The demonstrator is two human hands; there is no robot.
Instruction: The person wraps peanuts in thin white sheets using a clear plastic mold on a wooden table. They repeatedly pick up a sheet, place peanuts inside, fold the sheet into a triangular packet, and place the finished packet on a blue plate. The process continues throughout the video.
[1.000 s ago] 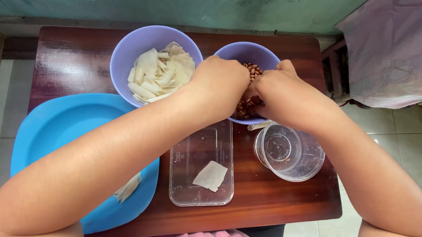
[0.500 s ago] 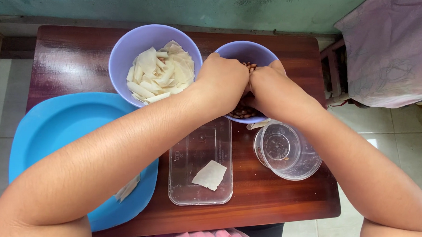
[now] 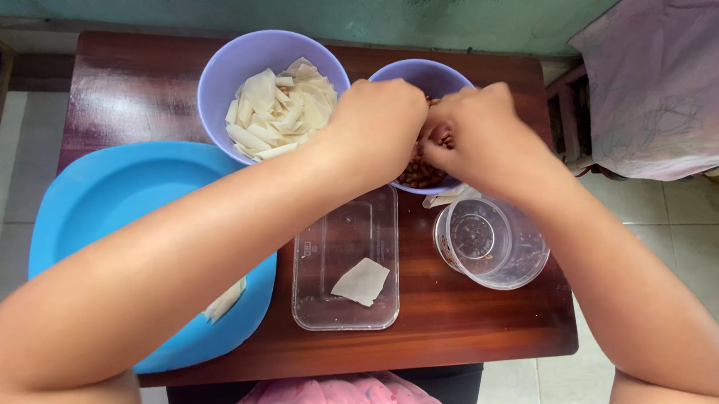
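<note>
both hands sit a little further over the small lilac plastic bowl of brown nuts (image 3: 424, 173) than 0.5 s ago, the knuckles now covering more of its contents, and the right hand's fingers have curled in closer toward the left; nothing else on the table has shifted.

the left hand (image 3: 376, 130) is bunched over the bowl's left half, fingers curled down into the nuts; whether they pinch any i cannot tell. the right hand (image 3: 476, 132) has its fingers (image 3: 439, 143) drawn together in a pinch at the nuts, what they hold hidden. the 2 hands touch or nearly touch above the bowl.

that bowl stands at the far right of the dark wooden table (image 3: 119, 83), round, with no long axis to speak of, its mouth facing up. just left of it, rims close, is the larger lilac bowl of pale pastry strips (image 3: 274, 99). nearer the body lie a clear rectangular plastic tray (image 3: 338, 253), long axis running away from the person, with 1 pale wrapper square (image 3: 363, 281) in it, a clear round plastic cup (image 3: 491, 244) to its right, and a big blue plastic plate (image 3: 110, 209) under the left forearm, which hides much of it.
</note>
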